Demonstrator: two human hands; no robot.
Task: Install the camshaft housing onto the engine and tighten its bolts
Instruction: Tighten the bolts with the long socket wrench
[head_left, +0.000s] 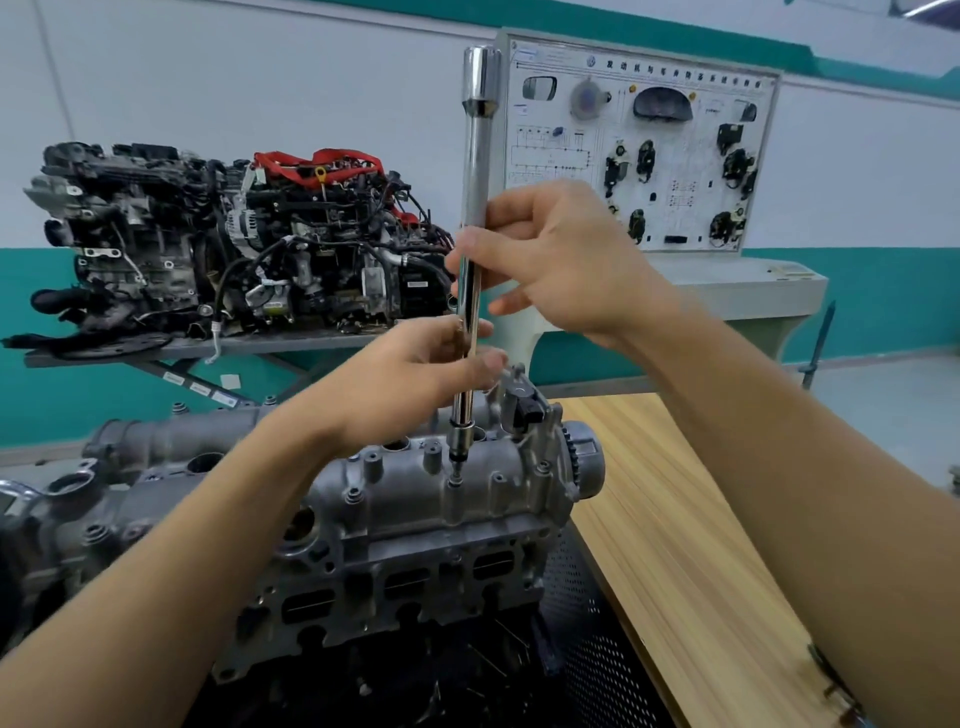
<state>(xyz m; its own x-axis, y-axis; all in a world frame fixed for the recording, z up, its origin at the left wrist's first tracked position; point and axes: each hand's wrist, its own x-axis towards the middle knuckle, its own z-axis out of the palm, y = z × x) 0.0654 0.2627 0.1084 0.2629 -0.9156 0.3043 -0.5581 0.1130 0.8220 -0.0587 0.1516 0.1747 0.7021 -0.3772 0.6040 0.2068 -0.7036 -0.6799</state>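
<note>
The grey cast camshaft housing (415, 499) sits on top of the engine (395, 577) in the lower middle of the head view. A long chrome extension bar (475, 171) stands almost upright, and the socket at its lower end sits on a bolt (455, 478) in the housing's top. My left hand (410, 379) pinches the lower part of the bar. My right hand (550, 260) holds the bar higher up between thumb and fingers. The bar's wide top end rises above both hands.
A wooden tabletop (675, 519) lies to the right of the engine. Another engine with red wiring (234, 239) rests on a shelf at the back left. A white training panel with car parts (639, 150) stands behind my hands. Black perforated metal (587, 623) shows below the engine.
</note>
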